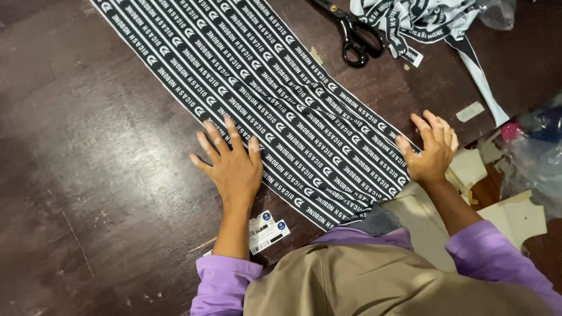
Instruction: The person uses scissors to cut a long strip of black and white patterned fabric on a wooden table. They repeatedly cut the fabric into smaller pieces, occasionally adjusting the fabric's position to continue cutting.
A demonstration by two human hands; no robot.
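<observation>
Black striped woven fabric (281, 111) lies flat under left hand (233, 167) and right hand (432, 153), both unclenched.

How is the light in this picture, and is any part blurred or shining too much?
In the head view, soft light gives a pale sheen on the dark wooden table at the left; the striped black-and-white fabric is sharp, with no glare. The left hand and right hand are clear, casting only faint shadows. The clear plastic bag at the right edge looks hazy.
</observation>
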